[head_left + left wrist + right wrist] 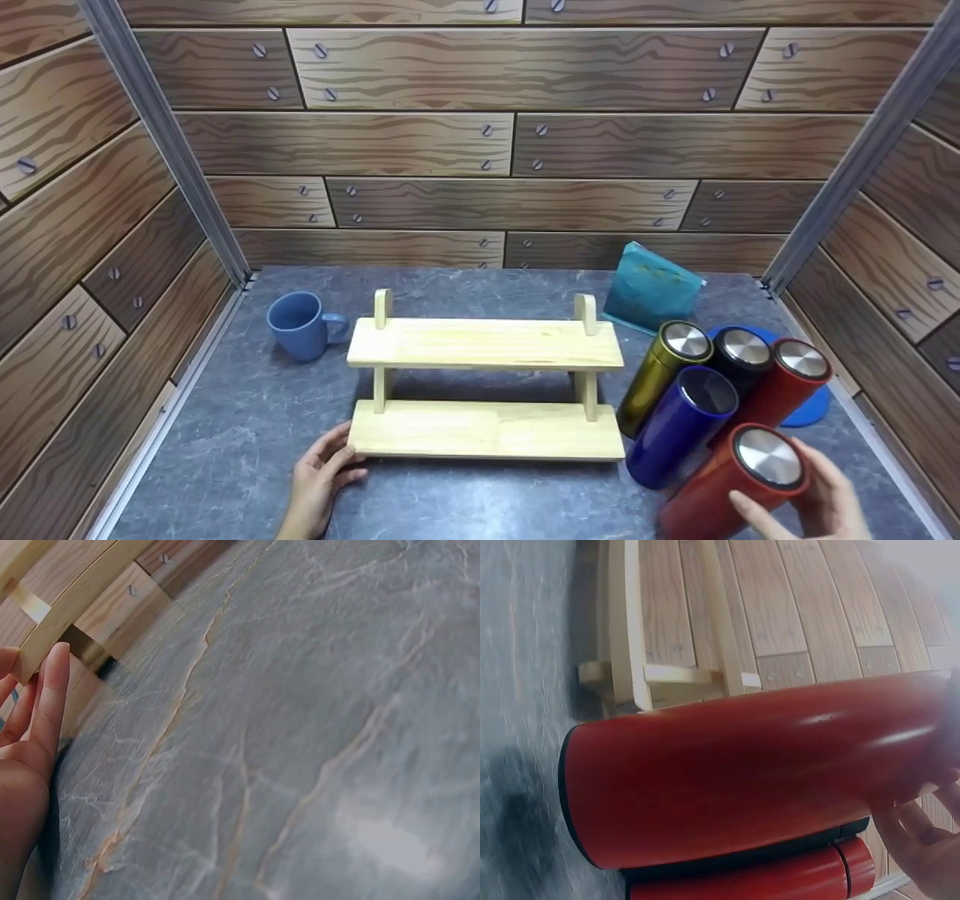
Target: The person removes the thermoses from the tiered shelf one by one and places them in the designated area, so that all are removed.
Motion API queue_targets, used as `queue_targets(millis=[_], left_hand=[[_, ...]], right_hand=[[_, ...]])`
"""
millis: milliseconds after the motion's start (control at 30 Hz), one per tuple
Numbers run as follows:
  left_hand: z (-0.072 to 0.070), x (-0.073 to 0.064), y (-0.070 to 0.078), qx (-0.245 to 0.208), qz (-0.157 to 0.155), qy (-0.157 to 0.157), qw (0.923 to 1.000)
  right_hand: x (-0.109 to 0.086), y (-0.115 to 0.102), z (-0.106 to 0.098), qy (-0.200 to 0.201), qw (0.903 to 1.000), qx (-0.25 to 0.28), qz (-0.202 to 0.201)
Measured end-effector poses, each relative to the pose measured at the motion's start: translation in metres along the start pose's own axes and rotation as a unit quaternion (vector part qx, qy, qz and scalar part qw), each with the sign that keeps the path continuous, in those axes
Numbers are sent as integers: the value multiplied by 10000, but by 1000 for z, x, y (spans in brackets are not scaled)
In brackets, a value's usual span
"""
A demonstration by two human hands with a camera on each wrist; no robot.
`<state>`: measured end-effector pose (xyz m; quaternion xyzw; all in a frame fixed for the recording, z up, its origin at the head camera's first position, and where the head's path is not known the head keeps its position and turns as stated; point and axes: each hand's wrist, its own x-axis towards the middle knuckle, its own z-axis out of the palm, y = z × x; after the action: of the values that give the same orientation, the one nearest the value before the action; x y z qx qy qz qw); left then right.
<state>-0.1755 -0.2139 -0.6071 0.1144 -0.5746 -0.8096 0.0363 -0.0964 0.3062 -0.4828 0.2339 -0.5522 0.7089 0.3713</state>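
My left hand (319, 480) pinches the left end of the lower board of a two-tier pale wooden rack (487, 431). In the left wrist view, fingers (51, 701) lie against that board's end. My right hand (821, 499) grips a red thermos flask (712, 487) near its steel-topped lid, at the front right. The right wrist view shows the flask's long body (750, 772) and its dark-rimmed base above the tabletop. Behind it stand a blue flask (671, 435), a gold flask (649, 382), a black flask (742, 352) and another red flask (784, 386).
A blue mug (298, 326) stands left of the rack. A teal pouch (651, 289) stands at the back right. Part of a flat blue round thing (814, 409) shows behind the flasks. Wood-patterned walls (510, 142) enclose the grey marbled table (225, 420).
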Motion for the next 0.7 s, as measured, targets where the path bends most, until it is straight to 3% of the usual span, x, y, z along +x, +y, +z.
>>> queue_targets(millis=[167,333,367,433,567,700], left_hand=[[-1,0,-2,-23,68,-47,10000],[-1,0,-2,-14,96,-39,9999],[-1,0,-2,-5,87,-28,10000],[-1,0,-1,15,55,-9,10000],[-1,0,0,28,19,-2,10000],[0,0,1,65,-17,15,10000]], right_hand=[[5,-6,-1,586,9958,-567,407],[11,-14,4,1411,9704,-1514,1241],[12,-14,5,1538,9674,-1555,1274],[14,-10,4,1617,9746,-1213,960],[18,-2,0,1699,9794,-882,644],[22,3,0,1776,9738,-1227,709]])
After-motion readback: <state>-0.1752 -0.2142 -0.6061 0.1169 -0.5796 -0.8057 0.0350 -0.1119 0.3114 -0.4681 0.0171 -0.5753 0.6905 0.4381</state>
